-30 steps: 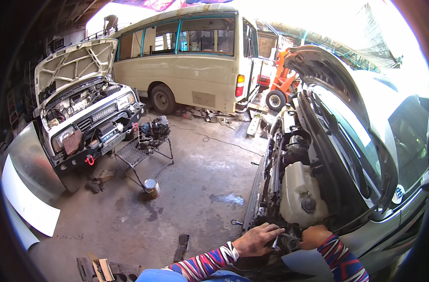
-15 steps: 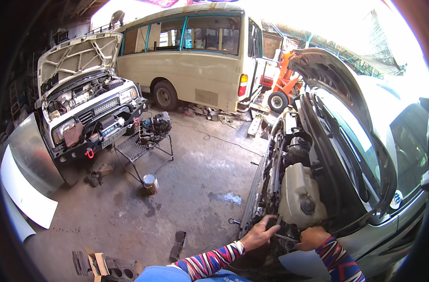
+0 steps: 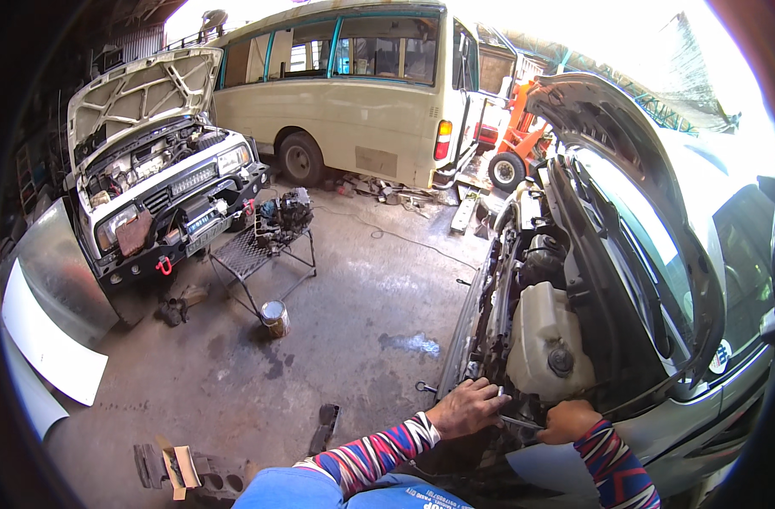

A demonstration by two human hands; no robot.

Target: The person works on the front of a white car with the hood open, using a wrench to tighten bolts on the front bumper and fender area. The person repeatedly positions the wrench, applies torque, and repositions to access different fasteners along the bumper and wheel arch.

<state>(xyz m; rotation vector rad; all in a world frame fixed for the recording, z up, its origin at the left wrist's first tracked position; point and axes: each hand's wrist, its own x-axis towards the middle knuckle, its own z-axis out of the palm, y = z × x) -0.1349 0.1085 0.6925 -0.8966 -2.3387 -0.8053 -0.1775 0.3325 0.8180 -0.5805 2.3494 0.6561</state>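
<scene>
In the front corner of the open engine bay, my right hand [image 3: 570,422] is closed round one end of a slim metal hand tool [image 3: 521,422]; its exact kind is hard to make out. The bar runs left toward my left hand [image 3: 467,409], whose fingers are bent and pinched over its other end. Something small and pale shows at those fingertips, too small to name. Just beyond both hands sits a whitish plastic reservoir [image 3: 540,343] with a dark round cap [image 3: 561,361]. The parts beneath my fingers are mostly hidden.
A raised hood [image 3: 612,119] arches over the bay. Across the floor stand a metal-mesh stand [image 3: 241,254] bearing a greasy mechanical part, a tin can [image 3: 275,318], an open-hooded white vehicle [image 3: 162,191] and a cream bus [image 3: 353,127]. An open cardboard box [image 3: 181,472] lies near my left side.
My left fingers have drawn in from a spread grasp to a tighter pinch. The right hand keeps its grip with little movement. My view has shifted slightly.
</scene>
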